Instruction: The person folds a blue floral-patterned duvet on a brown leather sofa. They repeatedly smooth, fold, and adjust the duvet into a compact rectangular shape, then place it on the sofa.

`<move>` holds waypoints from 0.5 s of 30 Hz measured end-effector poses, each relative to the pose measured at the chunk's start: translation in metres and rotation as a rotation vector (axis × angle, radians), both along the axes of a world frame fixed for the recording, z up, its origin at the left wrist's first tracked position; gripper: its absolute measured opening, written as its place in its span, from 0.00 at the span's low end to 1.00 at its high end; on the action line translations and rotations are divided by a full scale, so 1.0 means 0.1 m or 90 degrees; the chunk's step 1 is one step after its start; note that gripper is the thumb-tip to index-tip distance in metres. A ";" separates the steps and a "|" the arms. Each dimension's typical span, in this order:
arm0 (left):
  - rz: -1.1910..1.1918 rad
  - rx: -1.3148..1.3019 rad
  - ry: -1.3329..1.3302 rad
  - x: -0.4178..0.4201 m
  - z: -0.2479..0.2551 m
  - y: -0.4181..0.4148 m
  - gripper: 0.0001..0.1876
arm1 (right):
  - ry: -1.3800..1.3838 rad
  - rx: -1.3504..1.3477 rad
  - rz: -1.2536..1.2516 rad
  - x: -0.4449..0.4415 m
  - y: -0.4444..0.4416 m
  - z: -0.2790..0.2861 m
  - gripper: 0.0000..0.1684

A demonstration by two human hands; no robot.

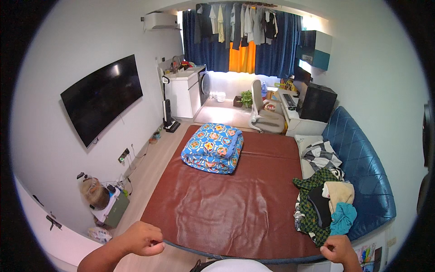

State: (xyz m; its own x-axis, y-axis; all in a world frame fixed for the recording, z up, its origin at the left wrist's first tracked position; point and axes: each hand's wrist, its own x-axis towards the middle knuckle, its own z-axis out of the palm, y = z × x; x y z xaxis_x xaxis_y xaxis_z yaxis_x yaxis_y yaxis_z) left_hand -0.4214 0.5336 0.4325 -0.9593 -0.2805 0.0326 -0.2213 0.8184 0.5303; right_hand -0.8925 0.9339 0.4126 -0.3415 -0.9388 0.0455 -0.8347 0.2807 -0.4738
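Observation:
Both hands hang over the near edge of a bed with a reddish-brown sheet [224,204]. My left hand [146,238] is loosely curled by the near left corner, with nothing visible in it. My right hand [336,249] is curled in the same way at the near right corner, just below a pile of clothes; no held thing shows. In that pile lie a green and black checked cloth [306,204], a black cloth [321,207], a beige cloth [340,192] and a teal cloth [343,218]. A folded blue patterned quilt [212,148] rests on the far left part of the bed.
A blue padded headboard [360,173] bounds the bed's right side, near a pillow [306,166]. Beyond stand an office chair [266,117] and a desk [306,125]. Along the left are a floor cleaner [168,115], trailing cables and a green and white box [115,209].

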 end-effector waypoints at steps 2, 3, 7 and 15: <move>-0.117 -0.022 0.078 -0.22 -0.04 0.01 0.13 | 0.001 0.037 0.008 0.02 -0.20 -0.06 0.16; -0.166 -0.044 0.073 -0.47 -0.05 0.03 0.12 | 0.004 0.043 0.104 0.07 -0.38 -0.10 0.18; -0.422 -0.060 0.249 -1.90 -0.04 0.47 0.11 | 0.110 0.015 0.455 0.57 -1.68 -0.44 0.18; -0.095 -0.171 0.066 -3.36 0.04 -0.81 0.11 | 0.258 0.310 0.212 -0.08 -3.24 -0.49 0.23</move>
